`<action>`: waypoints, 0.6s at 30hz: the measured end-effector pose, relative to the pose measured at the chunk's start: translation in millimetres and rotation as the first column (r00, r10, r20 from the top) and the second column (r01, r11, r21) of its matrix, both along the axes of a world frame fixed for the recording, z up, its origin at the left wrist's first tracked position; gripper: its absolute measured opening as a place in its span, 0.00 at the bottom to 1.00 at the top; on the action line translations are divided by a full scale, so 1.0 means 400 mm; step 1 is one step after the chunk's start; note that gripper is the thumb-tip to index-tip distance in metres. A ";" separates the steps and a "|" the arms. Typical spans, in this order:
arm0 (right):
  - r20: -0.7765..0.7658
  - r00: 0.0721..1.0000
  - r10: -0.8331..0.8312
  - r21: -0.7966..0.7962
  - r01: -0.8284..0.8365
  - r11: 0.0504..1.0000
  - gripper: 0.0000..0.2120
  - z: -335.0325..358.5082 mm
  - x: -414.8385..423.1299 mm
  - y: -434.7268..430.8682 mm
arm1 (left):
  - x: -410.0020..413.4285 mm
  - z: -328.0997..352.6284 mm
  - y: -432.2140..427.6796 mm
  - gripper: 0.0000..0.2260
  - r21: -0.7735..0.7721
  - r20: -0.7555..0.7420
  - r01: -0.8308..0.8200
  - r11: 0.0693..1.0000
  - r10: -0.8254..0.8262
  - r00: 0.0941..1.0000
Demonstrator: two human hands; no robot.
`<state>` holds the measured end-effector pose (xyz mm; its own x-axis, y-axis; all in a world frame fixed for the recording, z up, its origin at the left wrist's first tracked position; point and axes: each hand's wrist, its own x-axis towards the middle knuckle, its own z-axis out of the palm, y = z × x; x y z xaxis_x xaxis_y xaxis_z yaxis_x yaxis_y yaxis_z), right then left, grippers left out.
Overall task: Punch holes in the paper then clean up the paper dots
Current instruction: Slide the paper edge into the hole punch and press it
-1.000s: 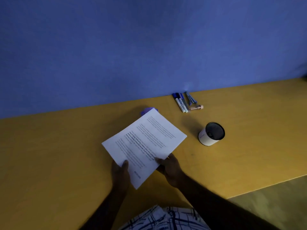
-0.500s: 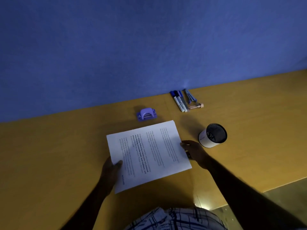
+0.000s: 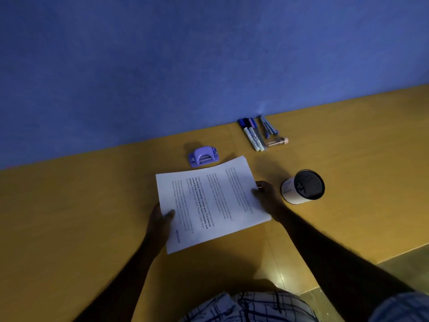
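A white printed sheet of paper (image 3: 210, 203) is held just over the yellow desk (image 3: 69, 217), turned sideways so its text runs vertically. My left hand (image 3: 160, 220) grips its near left edge with the thumb on top. My right hand (image 3: 265, 194) pinches its right edge. A small purple hole punch (image 3: 203, 156) sits on the desk just beyond the paper's far edge, a short gap from it. No paper dots are visible.
A white cup with a dark inside (image 3: 303, 187) lies tilted right of my right hand. Several markers and pens (image 3: 255, 134) and a small tube (image 3: 277, 142) lie against the blue wall (image 3: 185, 66). The desk's front edge runs at the lower right.
The paper has been turned from a diagonal to a sideways position and lowered, uncovering the hole punch. My right hand shifted from the paper's near edge to its right edge.
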<state>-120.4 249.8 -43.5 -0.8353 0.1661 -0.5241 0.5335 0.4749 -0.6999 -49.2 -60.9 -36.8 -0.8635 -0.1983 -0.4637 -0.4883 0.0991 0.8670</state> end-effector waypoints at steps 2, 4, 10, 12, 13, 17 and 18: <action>0.006 1.000 -0.004 -0.017 0.004 1.000 0.05 0.002 -0.008 -0.001 | -0.003 -0.003 0.000 0.13 -0.022 0.004 0.009 1.000 -0.009 1.000; 0.010 1.000 -0.012 -0.035 0.013 0.999 0.05 0.012 -0.012 -0.006 | -0.003 -0.010 0.000 0.14 -0.032 0.001 0.012 0.999 -0.012 1.000; 0.017 1.000 -0.005 -0.062 0.006 0.998 0.07 0.032 -0.018 -0.018 | -0.008 -0.026 -0.002 0.15 -0.061 0.021 0.019 0.998 -0.018 1.000; 0.019 1.000 0.001 -0.055 0.000 0.999 0.07 0.039 -0.022 -0.023 | -0.010 -0.029 -0.002 0.15 -0.064 0.019 0.019 0.998 -0.018 1.000; 0.020 1.000 0.000 -0.050 0.001 0.999 0.08 0.040 -0.024 -0.023 | -0.011 -0.030 -0.002 0.15 -0.066 0.021 0.019 0.998 -0.017 1.000; 0.036 0.999 0.006 -0.032 -0.005 0.999 0.10 0.045 -0.031 -0.027 | -0.014 -0.031 0.001 0.15 -0.065 0.010 0.018 0.998 -0.018 1.000; 0.039 0.999 0.009 -0.031 -0.008 0.999 0.10 0.046 -0.033 -0.027 | -0.016 -0.031 0.001 0.15 -0.066 0.006 0.017 0.998 -0.016 1.000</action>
<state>-133.6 238.8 -25.2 -0.8155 0.1426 -0.5609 0.5567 0.4582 -0.6929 -55.5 -60.6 -49.2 -0.8645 -0.2146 -0.4545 -0.4907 0.1644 0.8557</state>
